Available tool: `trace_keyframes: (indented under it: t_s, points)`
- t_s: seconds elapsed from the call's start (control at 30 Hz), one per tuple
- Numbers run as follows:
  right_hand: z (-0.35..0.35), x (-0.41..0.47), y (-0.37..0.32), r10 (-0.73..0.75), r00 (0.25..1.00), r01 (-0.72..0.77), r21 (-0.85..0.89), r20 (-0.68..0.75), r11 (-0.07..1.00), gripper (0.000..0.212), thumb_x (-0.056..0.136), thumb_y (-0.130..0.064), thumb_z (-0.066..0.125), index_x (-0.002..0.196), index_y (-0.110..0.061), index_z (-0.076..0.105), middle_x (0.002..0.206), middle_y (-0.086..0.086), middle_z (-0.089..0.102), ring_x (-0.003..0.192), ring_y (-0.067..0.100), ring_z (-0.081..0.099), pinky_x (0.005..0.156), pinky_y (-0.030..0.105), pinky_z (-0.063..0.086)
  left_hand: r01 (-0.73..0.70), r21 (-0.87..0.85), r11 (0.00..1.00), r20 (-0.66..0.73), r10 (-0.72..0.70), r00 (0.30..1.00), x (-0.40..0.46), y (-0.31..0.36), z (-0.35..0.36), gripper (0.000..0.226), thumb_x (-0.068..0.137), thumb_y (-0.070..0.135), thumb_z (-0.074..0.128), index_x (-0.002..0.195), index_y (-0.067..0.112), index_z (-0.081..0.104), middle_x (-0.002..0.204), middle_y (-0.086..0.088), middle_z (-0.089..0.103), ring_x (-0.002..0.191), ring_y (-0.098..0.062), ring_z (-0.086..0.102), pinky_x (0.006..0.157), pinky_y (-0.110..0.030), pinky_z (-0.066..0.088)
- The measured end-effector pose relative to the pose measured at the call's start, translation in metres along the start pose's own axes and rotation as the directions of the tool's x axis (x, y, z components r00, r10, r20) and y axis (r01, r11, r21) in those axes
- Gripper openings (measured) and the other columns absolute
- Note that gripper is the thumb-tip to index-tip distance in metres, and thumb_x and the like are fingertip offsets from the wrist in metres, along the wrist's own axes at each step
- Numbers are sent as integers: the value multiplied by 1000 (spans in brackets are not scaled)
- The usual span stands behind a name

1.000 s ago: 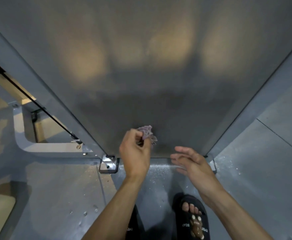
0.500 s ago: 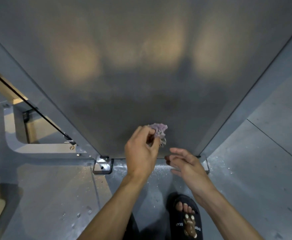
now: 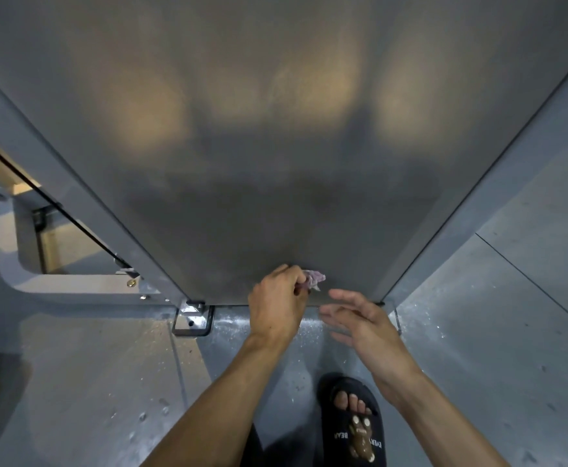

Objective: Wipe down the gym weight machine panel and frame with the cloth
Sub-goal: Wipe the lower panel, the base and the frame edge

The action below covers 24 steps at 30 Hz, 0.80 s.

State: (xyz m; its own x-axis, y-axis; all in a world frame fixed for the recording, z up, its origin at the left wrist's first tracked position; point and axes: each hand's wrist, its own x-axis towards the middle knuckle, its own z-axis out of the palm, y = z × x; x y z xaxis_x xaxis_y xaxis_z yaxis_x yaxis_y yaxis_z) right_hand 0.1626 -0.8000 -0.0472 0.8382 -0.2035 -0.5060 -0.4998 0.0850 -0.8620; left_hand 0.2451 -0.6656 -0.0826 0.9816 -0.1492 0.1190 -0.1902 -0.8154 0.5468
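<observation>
The left hand (image 3: 277, 301) pinched a small, bunched cloth (image 3: 314, 277) against the panel (image 3: 276, 163) near its bottom edge; the right hand (image 3: 360, 320) hovered open just beside; the cloth looked soft, light, best held wadded.

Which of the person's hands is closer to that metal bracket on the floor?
Left. The left hand, gripping the cloth, is just right of the bracket; the open right hand is farther right, beyond the left.

Counts: one cloth (image 3: 314, 277), one grey panel (image 3: 276, 146), two hands – left hand (image 3: 277, 306), right hand (image 3: 365, 323); one black sandal (image 3: 356, 429), one floor bracket (image 3: 192, 321), one black cable (image 3: 50, 200).
</observation>
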Motion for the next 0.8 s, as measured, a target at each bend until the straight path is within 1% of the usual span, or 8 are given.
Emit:
trace_keyframes:
  t_s: [0.07, 0.23, 0.3, 0.47, 0.53, 0.63, 0.73, 0.8]
  points:
    - [0, -1, 0, 3, 1000, -3, 13, -3, 1000, 26, 100, -10, 60, 118, -28, 66, 113, 0, 75, 113, 16, 68, 102, 37, 53, -19, -58, 998, -37, 16, 999, -2, 1, -5, 9, 88, 20, 73, 82, 25, 68, 88, 11, 67, 77, -15, 66, 66, -34, 52]
    - [5, -1, -1, 5, 1000, -5, 20, 4, 1000, 24, 100, -13, 61, 117, -29, 67, 114, 0, 73, 111, 14, 67, 99, 33, 54, -150, -206, 967, -283, 88, 955, 0, 8, -27, 14, 82, 13, 78, 82, 24, 69, 84, 14, 66, 69, -7, 63, 65, -32, 54]
    - [6, 1, -1, -2, 1000, 2, 16, 3, 1000, 25, 100, -12, 61, 117, -30, 67, 113, 0, 73, 111, 14, 68, 100, 35, 54, -164, -211, 964, -286, 100, 953, 2, 8, -27, 14, 82, 13, 78, 82, 24, 69, 84, 14, 65, 68, -7, 63, 65, -33, 55]
    - [7, 0, 1, 13, 999, -13, -22, 47, 1000, 27, 101, -12, 59, 121, -28, 65, 115, -3, 74, 113, 12, 67, 101, 34, 53, -44, -116, 992, -51, 39, 998, -3, -22, -1, 11, 84, 18, 80, 86, 28, 76, 93, 17, 75, 78, 0, 69, 74, -30, 58]
    - [8, 3, 2, 33, 998, -32, -10, 44, 999, 25, 101, -12, 59, 120, -26, 65, 116, -1, 73, 113, 14, 67, 98, 33, 54, 19, -202, 979, -17, -23, 1000, -6, -28, 2, 10, 84, 17, 81, 87, 25, 77, 88, 17, 76, 78, 2, 70, 75, -26, 58]
    - [11, 8, 10, 158, 987, -156, 50, -30, 986, 16, 103, -21, 58, 117, -20, 66, 119, 6, 71, 110, 21, 68, 98, 43, 56, 169, -549, 819, 142, -109, 984, -12, -28, 1, 12, 83, 1, 80, 85, 12, 75, 85, 11, 78, 83, -2, 74, 78, -18, 56]
    - [16, 12, 22, 346, 937, -348, 167, 43, 923, 37, 105, -45, 51, 124, -16, 63, 121, 11, 69, 110, 28, 69, 96, 51, 57, 400, -669, 626, 366, -191, 911, -27, -37, 4, 12, 84, 1, 80, 87, 12, 74, 87, 0, 78, 83, -17, 75, 78, -31, 61]
    - [20, 15, 29, 433, 892, -451, 258, 127, 854, 47, 101, -56, 51, 120, -15, 63, 123, 15, 68, 112, 33, 67, 98, 56, 56, 490, -720, 491, 436, -230, 870, -37, -48, 6, 15, 85, 0, 80, 83, 14, 73, 88, -4, 76, 79, -17, 74, 74, -31, 61]
